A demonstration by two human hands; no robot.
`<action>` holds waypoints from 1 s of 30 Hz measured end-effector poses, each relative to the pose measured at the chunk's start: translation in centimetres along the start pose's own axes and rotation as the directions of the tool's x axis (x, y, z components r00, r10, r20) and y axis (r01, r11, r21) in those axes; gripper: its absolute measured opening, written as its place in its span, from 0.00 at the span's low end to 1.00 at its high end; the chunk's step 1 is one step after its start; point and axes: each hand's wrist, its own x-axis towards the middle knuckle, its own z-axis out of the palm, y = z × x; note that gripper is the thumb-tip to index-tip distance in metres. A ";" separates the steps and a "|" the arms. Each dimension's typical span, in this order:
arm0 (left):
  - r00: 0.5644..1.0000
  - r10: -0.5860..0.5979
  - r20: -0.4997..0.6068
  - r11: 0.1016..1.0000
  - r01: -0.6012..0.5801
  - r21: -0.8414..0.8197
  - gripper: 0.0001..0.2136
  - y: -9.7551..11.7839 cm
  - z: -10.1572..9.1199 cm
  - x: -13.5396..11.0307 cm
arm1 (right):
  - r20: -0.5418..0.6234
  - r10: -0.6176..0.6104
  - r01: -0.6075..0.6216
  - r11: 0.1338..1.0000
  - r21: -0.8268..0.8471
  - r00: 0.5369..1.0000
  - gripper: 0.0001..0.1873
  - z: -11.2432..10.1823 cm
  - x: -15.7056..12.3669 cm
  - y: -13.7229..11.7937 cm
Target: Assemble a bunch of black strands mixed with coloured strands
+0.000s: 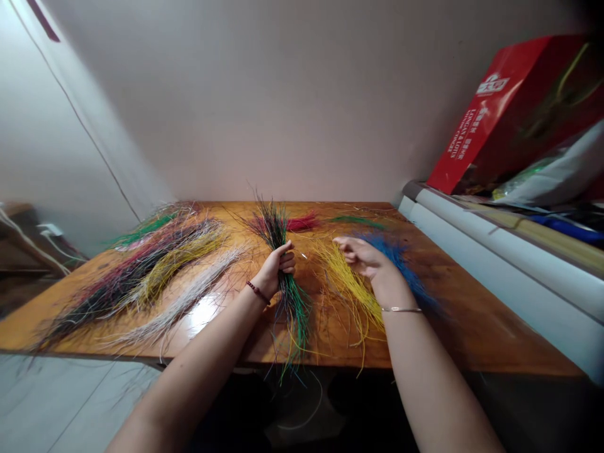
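My left hand [277, 269] is closed around a bundle of thin wires [293, 302], mostly black and green, above the middle of the table. The bundle fans out above the fist and hangs past the table's front edge below. My right hand [361, 255] hovers by a pile of yellow wires [346, 274]. Its fingers are bent and drawn together at the tips; whether a thin strand is between them is too small to make out. Blue wires [408, 267] lie just beyond the right wrist. Behind the bundle lie red wires [303, 221].
On the wooden table [476, 327], white wires [189, 302], dull yellow wires [182, 261] and dark wires [117, 283] lie at the left. Green wires [361, 221] lie at the back. Long rolls [509, 233] and a red bag [491, 113] border the right side.
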 end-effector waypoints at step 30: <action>1.000 -0.022 -0.008 0.966 0.023 0.259 0.15 -1.2 0.8 -0.4 | 0.044 -0.200 0.205 0.967 -0.151 0.979 0.24 5.6 -0.2 2.4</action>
